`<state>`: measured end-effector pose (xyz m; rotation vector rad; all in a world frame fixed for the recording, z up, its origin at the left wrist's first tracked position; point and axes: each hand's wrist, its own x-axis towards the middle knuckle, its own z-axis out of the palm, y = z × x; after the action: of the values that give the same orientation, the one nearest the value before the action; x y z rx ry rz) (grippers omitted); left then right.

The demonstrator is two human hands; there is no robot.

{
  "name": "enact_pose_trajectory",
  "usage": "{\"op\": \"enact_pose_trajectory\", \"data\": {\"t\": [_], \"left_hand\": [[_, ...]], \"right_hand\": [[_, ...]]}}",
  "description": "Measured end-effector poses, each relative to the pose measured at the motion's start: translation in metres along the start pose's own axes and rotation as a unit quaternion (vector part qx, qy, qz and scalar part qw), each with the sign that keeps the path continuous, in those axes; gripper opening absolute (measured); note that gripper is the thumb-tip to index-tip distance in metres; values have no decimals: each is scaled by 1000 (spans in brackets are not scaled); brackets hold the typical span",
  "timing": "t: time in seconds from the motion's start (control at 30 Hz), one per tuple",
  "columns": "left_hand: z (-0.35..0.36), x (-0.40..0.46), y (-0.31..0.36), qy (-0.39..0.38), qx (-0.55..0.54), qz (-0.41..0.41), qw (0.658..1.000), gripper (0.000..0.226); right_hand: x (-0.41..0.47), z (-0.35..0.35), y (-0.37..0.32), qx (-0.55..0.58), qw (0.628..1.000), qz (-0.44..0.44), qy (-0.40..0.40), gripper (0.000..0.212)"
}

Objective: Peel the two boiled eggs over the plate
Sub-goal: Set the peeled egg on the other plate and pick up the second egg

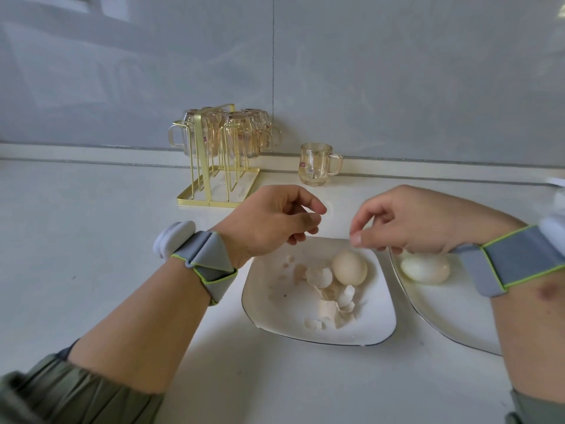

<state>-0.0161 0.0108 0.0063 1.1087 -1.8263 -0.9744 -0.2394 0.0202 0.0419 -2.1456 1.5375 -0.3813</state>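
White counter (91, 240), unpeeled egg (349, 267) on plate (379, 319) just below both hands' loosely curled fingers (356, 238) (nothing visibly held).

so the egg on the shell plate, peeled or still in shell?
Still in shell. The egg on the plate looks tan and whole; the shell bits beside it fit the white egg on the right plate.

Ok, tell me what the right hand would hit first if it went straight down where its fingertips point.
Probably the unpeeled egg on the square plate; the right hand hovers just above it, though depth is uncertain.
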Motion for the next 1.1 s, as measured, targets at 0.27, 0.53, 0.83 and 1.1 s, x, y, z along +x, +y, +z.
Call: {"op": "enact_pose_trajectory", "data": {"t": [0.27,0.53,0.83,1.1], "left_hand": [[2,1,-2,25,45,13,999,34],[2,2,-3,29,46,4,999,14],[4,-1,6,-9,-201,-42,979,35],[-6,5,-2,35,-254,-44,966,30]], "right_hand": [[3,11,-9,-84,994,4,-76,66],[5,17,-12,-108,993,-20,-35,53],[8,24,-20,25,967,-160,195,35],[12,30,-17,14,971,-132,198,58]]}}
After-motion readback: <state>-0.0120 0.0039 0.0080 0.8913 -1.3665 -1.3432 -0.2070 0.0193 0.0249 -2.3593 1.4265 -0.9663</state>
